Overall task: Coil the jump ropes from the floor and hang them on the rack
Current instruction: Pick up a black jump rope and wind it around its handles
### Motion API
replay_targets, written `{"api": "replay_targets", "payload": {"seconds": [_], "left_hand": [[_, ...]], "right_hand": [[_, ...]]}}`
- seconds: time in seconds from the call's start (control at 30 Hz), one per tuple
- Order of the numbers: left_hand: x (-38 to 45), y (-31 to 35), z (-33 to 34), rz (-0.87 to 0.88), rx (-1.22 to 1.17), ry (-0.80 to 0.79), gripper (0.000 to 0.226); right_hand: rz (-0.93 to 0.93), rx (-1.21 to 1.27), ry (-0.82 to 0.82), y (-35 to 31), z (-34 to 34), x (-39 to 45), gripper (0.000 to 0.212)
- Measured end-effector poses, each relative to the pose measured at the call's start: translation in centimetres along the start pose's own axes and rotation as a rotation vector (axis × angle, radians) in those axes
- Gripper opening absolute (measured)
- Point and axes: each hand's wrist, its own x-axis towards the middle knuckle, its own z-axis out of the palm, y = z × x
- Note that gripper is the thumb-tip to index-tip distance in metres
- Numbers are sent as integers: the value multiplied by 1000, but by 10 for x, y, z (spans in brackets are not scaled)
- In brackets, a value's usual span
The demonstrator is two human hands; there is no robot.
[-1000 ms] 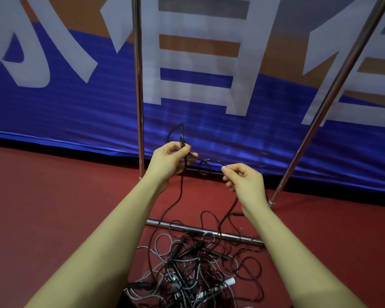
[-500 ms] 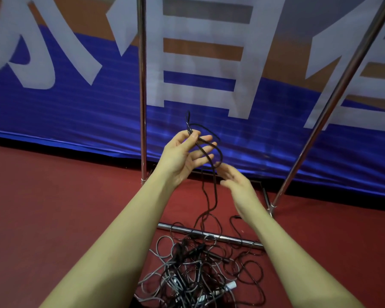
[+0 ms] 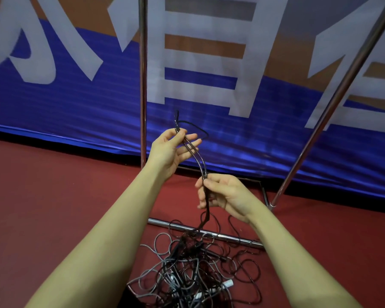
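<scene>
A thin black jump rope (image 3: pixel 197 155) runs from my left hand (image 3: pixel 170 150) down to my right hand (image 3: pixel 226 195). My left hand pinches the rope's loops between thumb and forefinger, with the other fingers spread. Lower and to the right, my right hand pinches the two strands, which drop on to a tangled pile of black and grey jump ropes (image 3: pixel 191 270) on the red floor. The metal rack has a left upright (image 3: pixel 143 85), a slanted right upright (image 3: pixel 333 101) and a base bar (image 3: pixel 222 235) lying on the floor just behind the pile.
A blue, white and orange banner (image 3: pixel 76 103) covers the wall behind the rack. Red floor (image 3: pixel 42 196) stretches to the left and right of the pile. A white handle (image 3: pixel 228 283) shows in the pile's right side.
My right hand has closed on the hanging strands below my left hand, after reaching with open fingers. My left hand has stayed at about the same height with the loops.
</scene>
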Motion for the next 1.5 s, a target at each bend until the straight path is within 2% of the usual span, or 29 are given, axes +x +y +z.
{"api": "replay_targets", "payload": {"seconds": [0.13, 0.2, 0.27, 0.37, 0.47, 0.57, 0.63, 0.87, 0.93, 1.0, 1.1, 1.23, 1.33, 1.4, 1.5], "left_hand": [[3, -3, -9, -10, 36, 24, 11], [2, -5, -11, -58, 46, 15, 13], [1, -8, -10, -164, 86, -22, 26], [-5, -14, -6, -406, 328, -210, 45], [-17, -21, -3, -533, 564, -495, 34], [-24, -31, -4, -480, 593, -683, 20], [-26, -33, -3, -418, 629, -716, 17], [-29, -31, 10, -304, 629, -604, 13], [-29, -29, 13, -295, 544, -549, 13], [-28, -25, 16, -291, 400, -484, 12], [-25, -21, 19, -226, 269, -350, 15], [-17, -13, 14, -122, 150, -180, 16], [-13, -8, 8, -96, 90, -94, 15], [-11, -8, 6, -77, 69, -53, 13], [-7, -9, 3, -80, 63, -35, 12]], "right_hand": [[6, -13, 7, -7, -1, -6, 8], [-31, 12, 90, -10, 0, -7, 9], [-95, 95, 202, -13, 2, -5, 14], [-219, 297, 366, -21, 0, -3, 18], [-323, 473, 504, -30, -8, -3, 17], [-399, 576, 593, -34, -14, -5, 15], [-422, 607, 637, -33, -16, -4, 14], [-442, 686, 680, -28, -27, -4, 14], [-387, 659, 658, -23, -30, -5, 16], [-261, 520, 621, -16, -29, -5, 19], [-29, 277, 496, -5, -21, -1, 30], [175, 23, 216, -2, -8, 0, 39], [140, -61, 97, -2, 1, -5, 21], [72, -60, 93, -5, 2, -6, 13], [-9, -43, 141, -9, 0, -6, 13]]}}
